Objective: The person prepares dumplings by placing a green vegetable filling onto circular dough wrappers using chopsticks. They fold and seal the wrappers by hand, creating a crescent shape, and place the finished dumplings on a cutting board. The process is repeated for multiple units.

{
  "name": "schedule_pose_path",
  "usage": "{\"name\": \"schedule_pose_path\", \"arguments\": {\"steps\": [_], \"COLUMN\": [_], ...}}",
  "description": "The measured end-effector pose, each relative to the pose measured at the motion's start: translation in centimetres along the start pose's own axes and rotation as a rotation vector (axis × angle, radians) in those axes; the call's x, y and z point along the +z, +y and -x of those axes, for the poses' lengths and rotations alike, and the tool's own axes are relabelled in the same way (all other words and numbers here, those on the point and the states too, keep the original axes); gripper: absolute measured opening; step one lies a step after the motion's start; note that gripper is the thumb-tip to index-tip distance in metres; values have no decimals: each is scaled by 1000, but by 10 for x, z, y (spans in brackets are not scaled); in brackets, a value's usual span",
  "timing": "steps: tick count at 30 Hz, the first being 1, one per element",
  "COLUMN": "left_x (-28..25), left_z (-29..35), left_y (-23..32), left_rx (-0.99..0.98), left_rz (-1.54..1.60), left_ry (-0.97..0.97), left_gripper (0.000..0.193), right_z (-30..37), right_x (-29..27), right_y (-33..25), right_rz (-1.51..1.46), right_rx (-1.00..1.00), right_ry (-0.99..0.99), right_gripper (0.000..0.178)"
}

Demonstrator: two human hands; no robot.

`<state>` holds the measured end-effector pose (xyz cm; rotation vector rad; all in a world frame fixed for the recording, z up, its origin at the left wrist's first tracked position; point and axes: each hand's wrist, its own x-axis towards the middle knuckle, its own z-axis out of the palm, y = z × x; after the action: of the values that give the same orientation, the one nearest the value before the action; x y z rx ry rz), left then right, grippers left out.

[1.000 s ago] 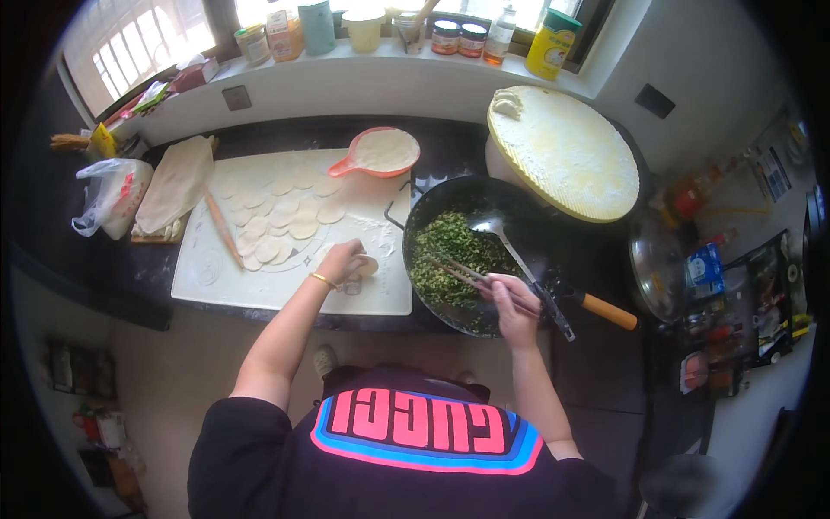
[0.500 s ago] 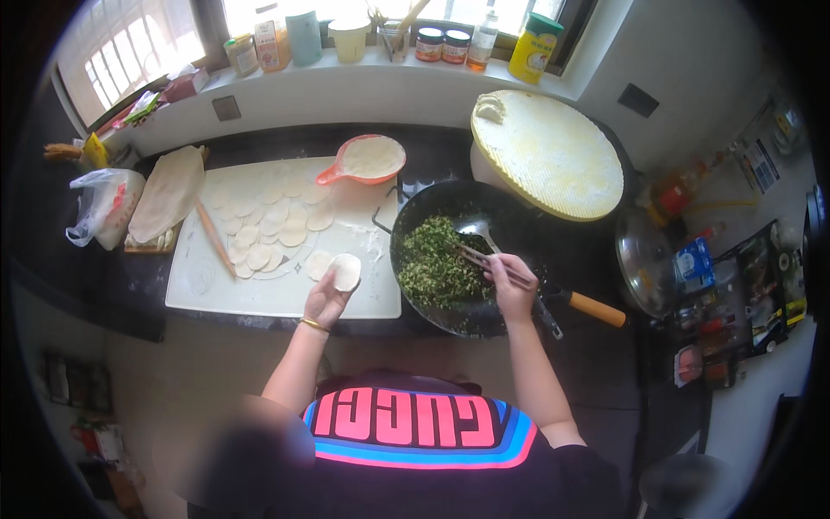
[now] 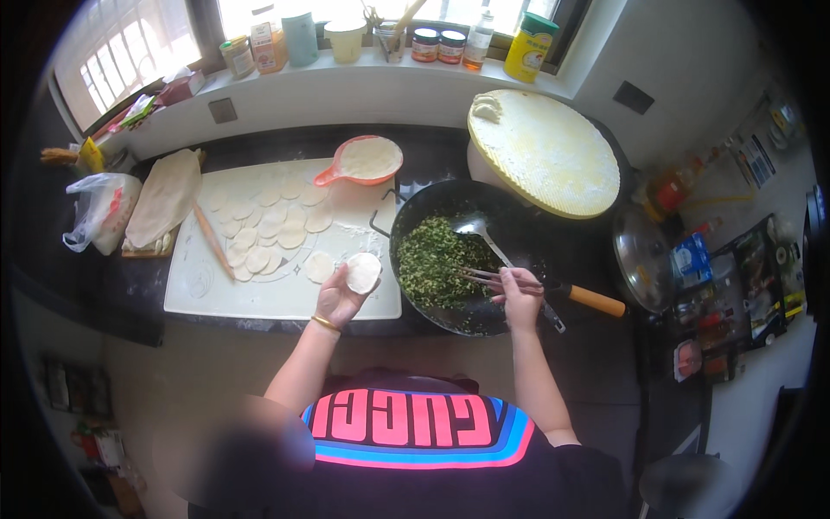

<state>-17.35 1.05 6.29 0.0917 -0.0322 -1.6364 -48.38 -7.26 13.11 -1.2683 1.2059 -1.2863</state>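
Observation:
Held out on the fingers of my left hand [image 3: 341, 299] is a round dumpling wrapper [image 3: 364, 273], above the right part of a white pastry mat [image 3: 186, 290]. My right hand [image 3: 520, 298] grips chopsticks [image 3: 497, 278], whose tips reach into chopped green filling [image 3: 437, 264]. That filling lies in the left half of a black wok [image 3: 527, 238] with a wooden handle [image 3: 596, 300]. A metal spoon [image 3: 497, 249] leans in the wok, its handle passing beside my right hand. Several more wrappers [image 3: 270, 225] are spread over the mat, with one single wrapper [image 3: 319, 266] close to my left hand.
A rolling pin [image 3: 213, 240] lies on the mat's left side. Behind are a red bowl of flour [image 3: 370, 161] and a floured round yellow tray [image 3: 553, 156]. A covered board [image 3: 164, 199] and a plastic bag [image 3: 104, 212] stand left; a glass lid [image 3: 640, 259] is right.
My left hand has shifted slightly right with the wrapper, away from the single wrapper on the mat. My right hand has lowered a little, and the chopsticks lie flatter, nearer the wok's middle.

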Motion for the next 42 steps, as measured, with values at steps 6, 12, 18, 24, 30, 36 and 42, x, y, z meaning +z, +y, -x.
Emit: {"name": "schedule_pose_path", "arguments": {"steps": [6,12,18,24,30,36,42], "left_x": [0,1,21,30,38,54,68], "left_z": [-10,-16,-15,-28,-50,-83,-108], "left_y": [-4,-9,-8,-1,-2,-26,-52], "left_rx": [-35,-22,-57,-94,-77,-216,-312], "left_rz": [-71,20,-51,-92,-98,-163,-13], "left_ry": [31,29,21,48,177,299,145], "left_gripper": [45,44,50,60,64,61,66], "right_z": [-6,-17,-22,-27,-26,-26,1], "right_x": [25,28,32,18,1,-12,6], "right_y": [22,32,41,55,46,6,-34], "right_rz": [-207,-344,-458,-591,-628,-611,-331], "right_rx": [142,370,451,605,624,457,59], "right_ry": [24,91,145,171,156,148,134], "right_gripper": [18,17,15,17,18,18,17]}}
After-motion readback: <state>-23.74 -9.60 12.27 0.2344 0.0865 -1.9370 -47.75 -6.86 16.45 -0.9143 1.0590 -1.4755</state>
